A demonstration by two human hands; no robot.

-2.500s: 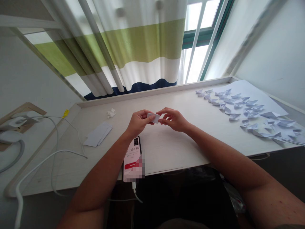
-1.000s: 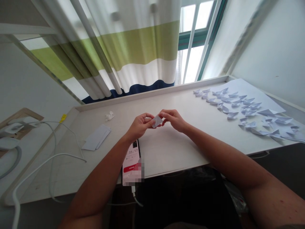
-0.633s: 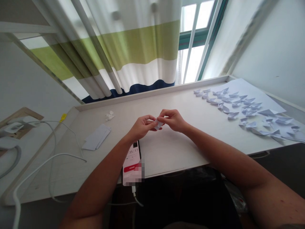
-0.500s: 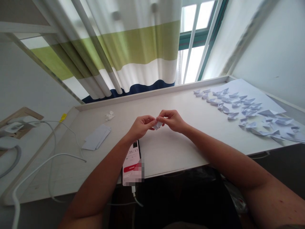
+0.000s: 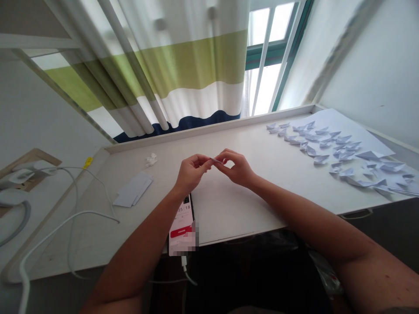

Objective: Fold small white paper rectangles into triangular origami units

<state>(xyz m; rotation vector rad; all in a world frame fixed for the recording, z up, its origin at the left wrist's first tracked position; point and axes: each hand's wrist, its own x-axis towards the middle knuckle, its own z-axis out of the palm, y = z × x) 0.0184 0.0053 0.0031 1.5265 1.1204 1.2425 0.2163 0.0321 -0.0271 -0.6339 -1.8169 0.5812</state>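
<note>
Between my two hands is a small piece of folded white paper, seen nearly edge-on above the white desk. My left hand pinches its left end between thumb and fingers. From the other side my right hand grips it the same way, thumb below and forefinger arched over. Fingers hide much of the paper, so its exact shape does not show. Many folded paper boats lie in rows on the desk to the right of my hands.
Flat paper slips lie to the left, with a crumpled tissue behind them. A phone on a charging cable sits by my left forearm at the desk edge. White cables cross the left side. A large white sheet lies under some boats.
The folded paper has turned from showing its face to nearly edge-on. My fingers have shifted their pinch, with the right forefinger now more arched.
</note>
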